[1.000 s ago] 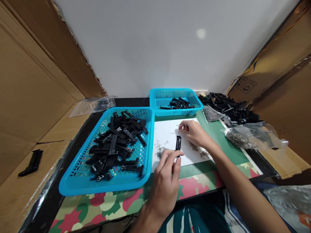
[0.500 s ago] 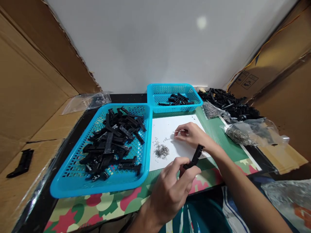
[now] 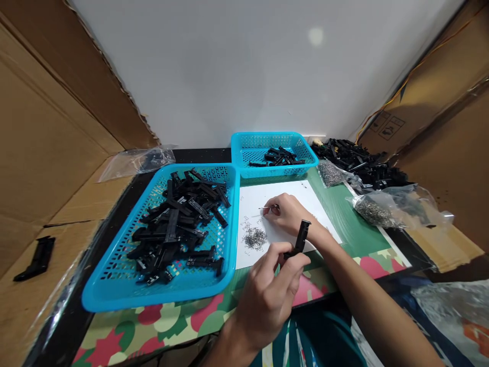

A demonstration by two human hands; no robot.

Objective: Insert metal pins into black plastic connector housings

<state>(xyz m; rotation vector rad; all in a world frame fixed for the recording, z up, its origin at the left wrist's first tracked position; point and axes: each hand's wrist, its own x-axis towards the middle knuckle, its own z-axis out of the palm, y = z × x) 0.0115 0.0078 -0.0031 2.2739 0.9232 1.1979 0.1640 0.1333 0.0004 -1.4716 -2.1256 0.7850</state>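
While I am watching from a distance through the head camera, my left hand (image 3: 263, 293) is curling its thumb and fingers closed around the lower end of a long, narrow black plastic part (image 3: 302, 235), which is tilting up and to the right just in front of my right forearm. My right hand (image 3: 288, 214) is pinching a slim, silvery, rod-like metal piece (image 3: 263, 207) between bent fingers, its tip pointing left; whether that hand is touching the white rectangular paper sheet (image 3: 275, 188) beneath it, I cannot tell. A loose pile of tiny, bent silvery wire pieces (image 3: 255, 238) is lying on the sheet, to the left of my right hand. Beside the sheet on the left, a large blue perforated plastic basket (image 3: 232, 244) is holding a jumbled heap of black plastic parts, and behind the sheet a smaller blue perforated plastic basket (image 3: 275, 172) is holding fewer. A shiny green mat (image 3: 332, 196) is spreading out under the sheet. Toward the right, two clear plastic bags of small metal pieces (image 3: 376, 211) are sitting near a loose mound of black parts (image 3: 355, 160), and on the far left one lone black part (image 3: 38, 257) is resting on brown cardboard.
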